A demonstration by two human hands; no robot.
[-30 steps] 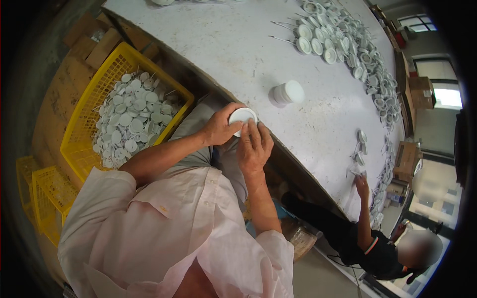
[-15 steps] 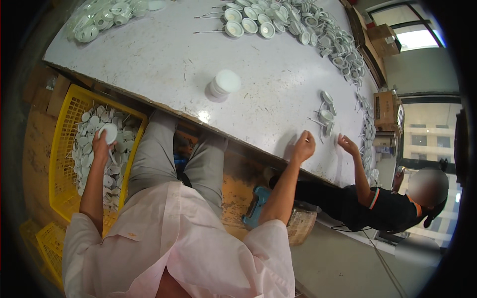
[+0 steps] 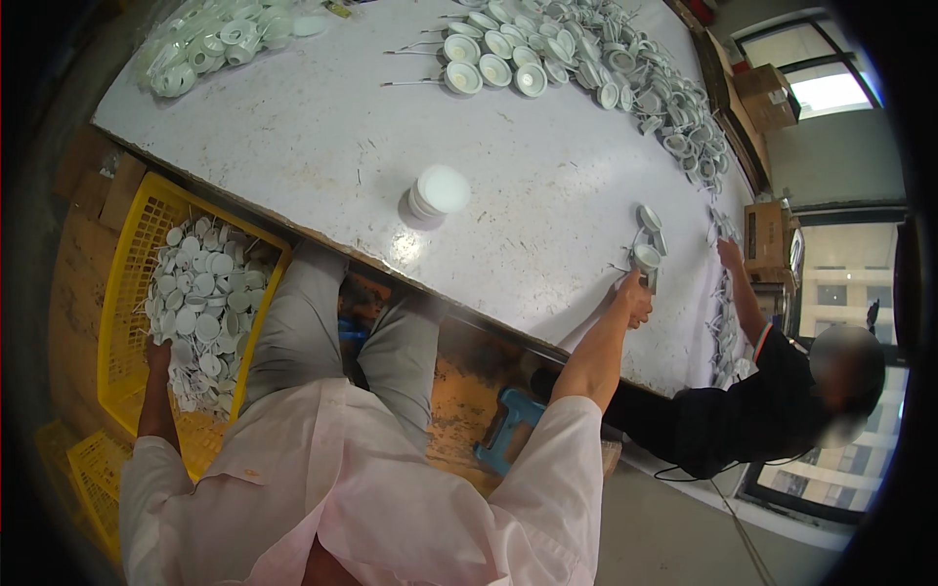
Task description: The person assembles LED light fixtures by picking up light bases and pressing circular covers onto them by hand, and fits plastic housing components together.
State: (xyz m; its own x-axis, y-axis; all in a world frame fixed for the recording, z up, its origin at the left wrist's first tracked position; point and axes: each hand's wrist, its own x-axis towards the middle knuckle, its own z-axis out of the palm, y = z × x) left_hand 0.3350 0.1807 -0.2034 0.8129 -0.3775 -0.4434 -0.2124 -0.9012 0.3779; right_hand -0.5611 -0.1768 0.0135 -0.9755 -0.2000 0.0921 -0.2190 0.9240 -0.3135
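My right hand (image 3: pixel 637 301) reaches over the table to a small group of round white lamp fittings. Its fingers close at the near edge of one lamp fitting (image 3: pixel 646 258), which rests against others. Down on the left, my left hand (image 3: pixel 158 354) is inside the yellow basket (image 3: pixel 115 322), beside its left wall. Many white lamp fittings (image 3: pixel 200 293) with short wires fill that basket. The left fingers are mostly hidden among the pieces, so their grip does not show. A short stack of white discs (image 3: pixel 442 190) stands on the table between my hands.
The white table (image 3: pixel 293 137) has its front edge just before my knees. A large heap of lamp fittings (image 3: pixel 625 73) covers its far right, and bagged white parts (image 3: pixel 220 44) lie far left. A co-worker (image 3: pixel 743 420) reaches onto the table at right. A blue stool (image 3: pixel 510 430) stands below.
My left hand has gone down into the basket; the white disc it held no longer shows in it. My right hand has moved forward to the lamp fittings. The co-worker's hand has moved farther away.
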